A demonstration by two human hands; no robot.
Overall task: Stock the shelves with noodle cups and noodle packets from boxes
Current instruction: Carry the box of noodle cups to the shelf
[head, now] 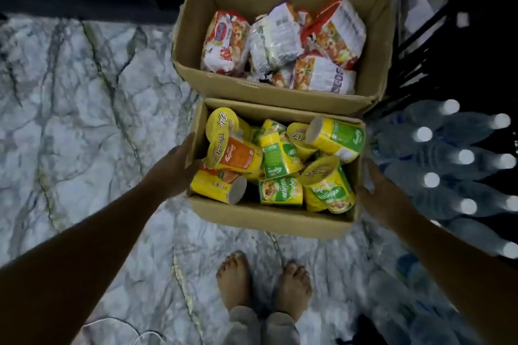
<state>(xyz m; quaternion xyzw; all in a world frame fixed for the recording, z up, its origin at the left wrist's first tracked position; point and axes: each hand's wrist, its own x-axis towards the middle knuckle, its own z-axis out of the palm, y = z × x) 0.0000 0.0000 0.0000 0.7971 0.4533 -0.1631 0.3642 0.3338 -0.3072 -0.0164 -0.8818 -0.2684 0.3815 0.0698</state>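
Note:
A small cardboard box (269, 218) stands on the floor in front of me, filled with several yellow, green and orange noodle cups (280, 159) lying at all angles. Behind it stands a larger cardboard box (280, 89) holding several red and white noodle packets (280, 45). My left hand (175, 168) lies flat against the small box's left wall, fingers straight. My right hand (384, 193) presses against its right wall, fingers extended. Neither hand holds a cup or packet.
The floor (84, 106) is grey marble with dark veins. Packs of water bottles (454, 165) with white caps stand close to the right of the small box. Dark shelving (437, 36) rises at the upper right. My bare feet (263, 283) stand just before the box.

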